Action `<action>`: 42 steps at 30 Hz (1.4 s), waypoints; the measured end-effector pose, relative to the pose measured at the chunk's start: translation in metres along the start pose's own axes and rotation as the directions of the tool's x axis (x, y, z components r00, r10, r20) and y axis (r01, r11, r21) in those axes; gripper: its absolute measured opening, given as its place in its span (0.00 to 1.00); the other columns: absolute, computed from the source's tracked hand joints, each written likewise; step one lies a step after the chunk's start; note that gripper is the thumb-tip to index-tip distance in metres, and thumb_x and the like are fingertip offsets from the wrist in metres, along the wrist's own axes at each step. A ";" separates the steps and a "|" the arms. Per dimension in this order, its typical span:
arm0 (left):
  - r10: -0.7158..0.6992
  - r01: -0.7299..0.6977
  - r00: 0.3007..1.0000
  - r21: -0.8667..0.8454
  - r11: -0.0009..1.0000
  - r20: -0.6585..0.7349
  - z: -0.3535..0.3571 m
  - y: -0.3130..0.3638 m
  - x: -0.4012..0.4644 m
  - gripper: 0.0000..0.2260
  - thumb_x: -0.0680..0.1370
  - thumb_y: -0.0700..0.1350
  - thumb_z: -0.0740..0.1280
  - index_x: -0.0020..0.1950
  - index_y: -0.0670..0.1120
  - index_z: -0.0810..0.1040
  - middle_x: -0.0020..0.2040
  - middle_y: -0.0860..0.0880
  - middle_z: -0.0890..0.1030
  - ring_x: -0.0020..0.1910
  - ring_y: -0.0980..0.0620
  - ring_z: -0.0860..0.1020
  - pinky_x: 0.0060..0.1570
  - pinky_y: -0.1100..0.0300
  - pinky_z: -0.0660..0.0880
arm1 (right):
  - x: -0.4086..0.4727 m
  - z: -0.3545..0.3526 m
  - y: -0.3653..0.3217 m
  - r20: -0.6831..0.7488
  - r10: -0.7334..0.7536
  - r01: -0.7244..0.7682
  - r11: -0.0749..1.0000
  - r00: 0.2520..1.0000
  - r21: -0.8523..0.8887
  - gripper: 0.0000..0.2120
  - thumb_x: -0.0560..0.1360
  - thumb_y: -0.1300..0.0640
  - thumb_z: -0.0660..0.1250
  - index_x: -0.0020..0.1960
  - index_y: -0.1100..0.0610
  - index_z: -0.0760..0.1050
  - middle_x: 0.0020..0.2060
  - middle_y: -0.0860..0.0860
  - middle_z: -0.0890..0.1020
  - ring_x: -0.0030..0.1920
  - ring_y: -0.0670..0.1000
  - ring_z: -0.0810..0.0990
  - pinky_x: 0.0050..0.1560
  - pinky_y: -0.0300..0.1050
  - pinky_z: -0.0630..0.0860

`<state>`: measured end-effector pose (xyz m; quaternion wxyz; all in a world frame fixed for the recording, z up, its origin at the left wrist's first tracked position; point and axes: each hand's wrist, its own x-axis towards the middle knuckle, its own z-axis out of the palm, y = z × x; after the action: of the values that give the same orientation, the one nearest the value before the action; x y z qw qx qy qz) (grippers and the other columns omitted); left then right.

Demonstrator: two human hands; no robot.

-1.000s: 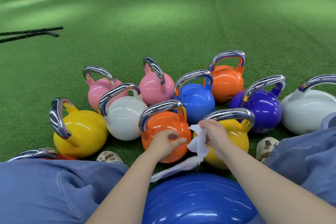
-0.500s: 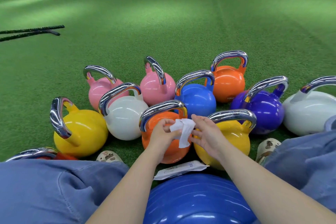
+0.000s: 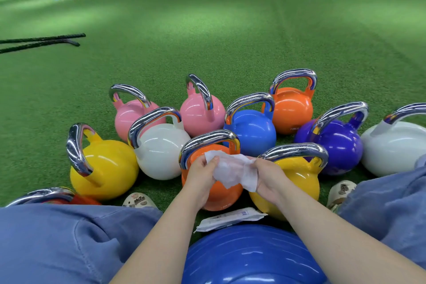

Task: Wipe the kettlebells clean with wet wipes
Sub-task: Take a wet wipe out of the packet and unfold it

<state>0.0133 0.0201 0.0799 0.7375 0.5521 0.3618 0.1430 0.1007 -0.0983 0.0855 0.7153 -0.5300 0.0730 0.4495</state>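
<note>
Spreading the wipe (image 3: 232, 172) over the orange kettlebell (image 3: 214, 193)

My left hand (image 3: 200, 176) and right hand (image 3: 268, 178) each pinch an edge, wipe stretched just above the bell. I'd open it flat, then press down and sweep handle to base.

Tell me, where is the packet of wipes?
The packet of wipes lies low in the middle, between the blue ball and the near orange kettlebell.
</note>
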 end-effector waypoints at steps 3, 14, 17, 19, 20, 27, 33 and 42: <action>-0.074 0.073 0.997 -0.066 0.995 -0.011 0.004 0.001 -0.001 0.12 0.81 0.41 0.59 0.63 0.39 0.71 0.56 0.41 0.78 0.55 0.41 0.78 0.60 0.43 0.73 | -0.003 0.001 -0.001 0.126 0.012 -0.008 1.000 0.992 -0.026 0.14 0.78 0.64 0.56 0.58 0.65 0.75 0.46 0.59 0.83 0.40 0.53 0.83 0.33 0.41 0.78; -0.060 0.064 0.998 0.175 0.983 -0.032 0.004 0.002 -0.001 0.15 0.81 0.48 0.58 0.66 0.44 0.70 0.60 0.44 0.77 0.58 0.45 0.76 0.62 0.46 0.72 | -0.002 0.002 0.001 0.044 -0.386 0.234 0.462 0.921 -0.856 0.10 0.70 0.61 0.68 0.33 0.56 0.70 0.30 0.50 0.74 0.35 0.50 0.72 0.36 0.42 0.71; -0.071 0.072 0.997 0.043 0.997 -0.028 0.001 0.006 -0.002 0.08 0.81 0.45 0.58 0.46 0.43 0.73 0.41 0.46 0.77 0.40 0.50 0.76 0.38 0.57 0.78 | -0.004 0.000 -0.004 0.039 -0.557 0.213 0.252 0.830 -0.944 0.16 0.70 0.60 0.67 0.30 0.53 0.62 0.27 0.47 0.67 0.34 0.51 0.66 0.28 0.35 0.59; -0.058 0.056 0.998 -0.046 0.997 -0.032 0.000 0.008 -0.002 0.12 0.81 0.44 0.59 0.37 0.45 0.67 0.34 0.47 0.73 0.33 0.52 0.72 0.26 0.63 0.73 | -0.002 -0.005 -0.008 0.009 -0.606 0.202 0.251 0.795 -0.947 0.17 0.70 0.59 0.67 0.30 0.52 0.61 0.27 0.47 0.67 0.35 0.52 0.67 0.28 0.39 0.58; -0.033 0.030 0.998 -0.063 0.998 -0.045 -0.002 0.009 -0.001 0.13 0.80 0.44 0.61 0.37 0.46 0.66 0.33 0.47 0.71 0.32 0.52 0.71 0.26 0.62 0.71 | -0.002 -0.006 -0.010 -0.006 -0.621 0.195 0.256 0.783 -0.947 0.17 0.70 0.58 0.67 0.30 0.52 0.61 0.27 0.47 0.67 0.35 0.52 0.67 0.29 0.40 0.58; 0.221 -0.219 0.881 0.054 0.974 -0.418 -0.021 0.012 0.006 0.17 0.76 0.40 0.67 0.33 0.47 0.62 0.30 0.51 0.62 0.30 0.53 0.59 0.29 0.60 0.59 | -0.004 -0.004 -0.028 -0.085 -0.699 0.304 0.413 0.710 -0.858 0.08 0.70 0.61 0.67 0.32 0.58 0.73 0.29 0.55 0.78 0.36 0.57 0.77 0.39 0.46 0.71; 0.414 -0.237 0.785 0.395 0.888 -0.460 -0.026 0.010 0.003 0.08 0.74 0.42 0.70 0.48 0.43 0.72 0.41 0.51 0.72 0.39 0.52 0.69 0.35 0.67 0.66 | -0.015 0.013 -0.033 -0.081 -0.322 0.282 0.904 0.943 -0.320 0.09 0.75 0.67 0.62 0.37 0.62 0.74 0.33 0.57 0.76 0.33 0.53 0.75 0.24 0.35 0.72; 0.207 -0.310 0.937 0.398 0.863 0.281 0.005 0.015 -0.014 0.10 0.73 0.40 0.71 0.49 0.51 0.76 0.46 0.54 0.80 0.47 0.60 0.77 0.49 0.67 0.70 | -0.015 0.015 -0.017 0.075 -0.165 0.179 0.826 0.984 -0.535 0.01 0.73 0.61 0.66 0.44 0.59 0.74 0.35 0.55 0.77 0.34 0.50 0.76 0.33 0.40 0.73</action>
<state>0.0100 0.0129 0.0993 0.6054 0.7595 0.2194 0.0922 0.0985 -0.0950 0.1129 0.5757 -0.7084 -0.1134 0.3923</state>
